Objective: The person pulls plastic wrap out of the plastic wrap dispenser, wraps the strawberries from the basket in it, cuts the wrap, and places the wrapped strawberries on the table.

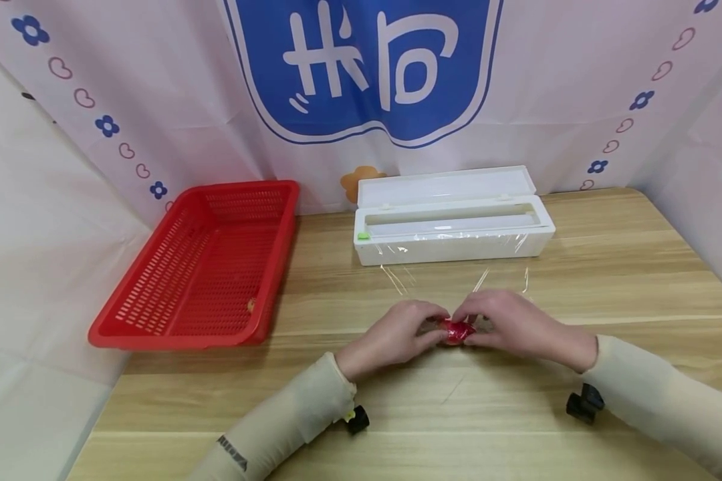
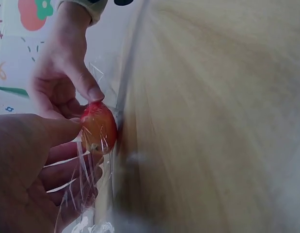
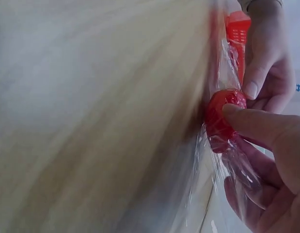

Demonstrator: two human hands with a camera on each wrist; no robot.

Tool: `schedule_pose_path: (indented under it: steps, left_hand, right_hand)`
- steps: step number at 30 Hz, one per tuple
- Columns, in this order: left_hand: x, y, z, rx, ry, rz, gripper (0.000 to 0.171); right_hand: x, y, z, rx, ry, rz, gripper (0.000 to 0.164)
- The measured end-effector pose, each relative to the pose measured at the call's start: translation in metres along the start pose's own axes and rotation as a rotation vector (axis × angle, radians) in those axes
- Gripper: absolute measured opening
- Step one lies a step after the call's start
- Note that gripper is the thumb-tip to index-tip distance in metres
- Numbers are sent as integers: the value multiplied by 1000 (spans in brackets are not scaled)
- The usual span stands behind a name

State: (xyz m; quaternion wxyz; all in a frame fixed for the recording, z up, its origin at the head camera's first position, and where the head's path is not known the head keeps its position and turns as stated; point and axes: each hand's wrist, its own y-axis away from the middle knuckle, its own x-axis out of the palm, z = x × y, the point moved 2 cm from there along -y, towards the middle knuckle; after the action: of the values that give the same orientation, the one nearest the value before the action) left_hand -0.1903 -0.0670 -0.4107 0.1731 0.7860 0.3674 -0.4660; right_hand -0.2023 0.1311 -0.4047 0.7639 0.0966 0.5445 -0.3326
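Both hands pinch a small round red-and-yellow fruit (image 1: 457, 331) wrapped in clear cling film (image 3: 241, 165), low over the table. My left hand (image 1: 401, 334) is on its left side, thumb at the front. From the right, my right hand (image 1: 513, 325) holds it with thumb and fingers. In the left wrist view the fruit (image 2: 99, 127) shows an orange-yellow face with a stem hollow, the film creased over it. Film trails in loose folds past the fingers of both hands. Behind the hands, the sheet stretches back to a white film dispenser box (image 1: 454, 249).
The dispenser's lid (image 1: 448, 189) stands open against the printed backdrop (image 1: 547, 133). A red plastic basket (image 1: 180, 341) sits at the left of the wooden table (image 1: 457, 427), with a small yellowish thing (image 1: 251, 305) near its right wall.
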Motion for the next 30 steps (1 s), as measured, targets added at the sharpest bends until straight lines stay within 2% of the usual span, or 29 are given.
schedule_pose_path:
  steps: [8,12,17,22,30]
  left_hand:
    - [-5,2,-5,37,-151,-114,29]
    - [-5,-1,-7,65,-146,-130,29]
    - [-2,-7,-5,60,-120,-118,32]
    - [-2,-13,-4,21,-88,-118,29]
    - [-2,-19,3,-24,-49,-112,21]
  right_hand:
    - [-2,-6,-16,166,-249,109,20]
    - [-3,-9,-25,192,-359,145,20]
    - [-5,-11,-34,204,-417,166,25]
    - [-11,-11,-36,178,-350,139,26]
    - [-19,-16,-26,-9,-40,-36,19]
